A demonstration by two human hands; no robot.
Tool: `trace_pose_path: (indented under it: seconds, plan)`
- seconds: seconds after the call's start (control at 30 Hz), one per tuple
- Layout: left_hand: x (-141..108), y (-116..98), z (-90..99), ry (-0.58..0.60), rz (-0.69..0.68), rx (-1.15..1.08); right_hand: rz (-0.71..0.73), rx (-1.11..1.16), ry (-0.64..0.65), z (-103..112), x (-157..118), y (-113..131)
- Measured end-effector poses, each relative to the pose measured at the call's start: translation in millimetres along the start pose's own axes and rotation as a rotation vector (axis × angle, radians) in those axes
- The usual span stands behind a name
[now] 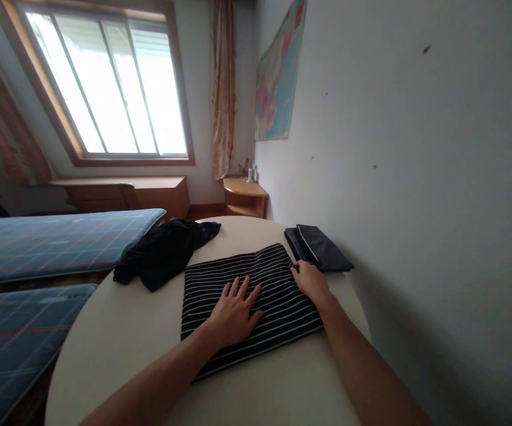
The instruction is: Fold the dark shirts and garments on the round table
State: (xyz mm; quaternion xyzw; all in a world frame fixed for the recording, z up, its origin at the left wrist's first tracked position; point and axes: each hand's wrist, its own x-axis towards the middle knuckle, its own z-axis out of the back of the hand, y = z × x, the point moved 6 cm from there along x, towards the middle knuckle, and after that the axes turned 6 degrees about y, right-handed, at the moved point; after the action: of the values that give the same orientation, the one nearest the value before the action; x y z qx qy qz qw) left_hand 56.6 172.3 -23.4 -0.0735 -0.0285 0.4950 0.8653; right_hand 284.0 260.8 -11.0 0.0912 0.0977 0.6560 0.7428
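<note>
A black cloth with thin white stripes (256, 266) lies flat in a rough rectangle on the round cream table (105, 349); whether it is a folded garment or a cover, I cannot tell. My left hand (235, 313) rests on its middle, palm down and fingers spread. At the cloth's right edge, near the far corner, my right hand (311, 284) is closed in a pinch on the fabric. Just beyond that hand is a folded dark grey cloth item (327, 245) with a pale line along one edge.
A crumpled black garment (165, 248) lies at the table's far left edge. Blue plaid mattresses (61, 242) stand to the left, and a white wall (437, 207) rises close on the right. Behind are a wooden desk (162, 183) and a corner shelf (245, 188) with small items.
</note>
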Motion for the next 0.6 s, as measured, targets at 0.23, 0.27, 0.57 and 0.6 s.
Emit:
trace_pose_path:
  seconds: [0.23, 0.27, 0.57, 0.6]
  plan:
    - [-18.6, 40.2, 36.6, -0.179, 0.078, -0.077, 0.014, 0.039, -0.035, 20.7, -3.0, 9.0]
    - [-21.5, 53.3, 41.8, -0.21, 0.125, -0.08, 0.024, 0.039, -0.046, 26.4, -4.0, 13.0]
    - [-31.6, 163.1, 39.8, -0.302, 0.505, -0.199, 0.143, -0.139, -0.148, 95.3, -28.2, 97.5]
    - [-31.0, 169.8, 37.4, -0.315, 0.496, -0.282, 0.17, -0.158, -0.161, 101.7, -32.4, 111.9]
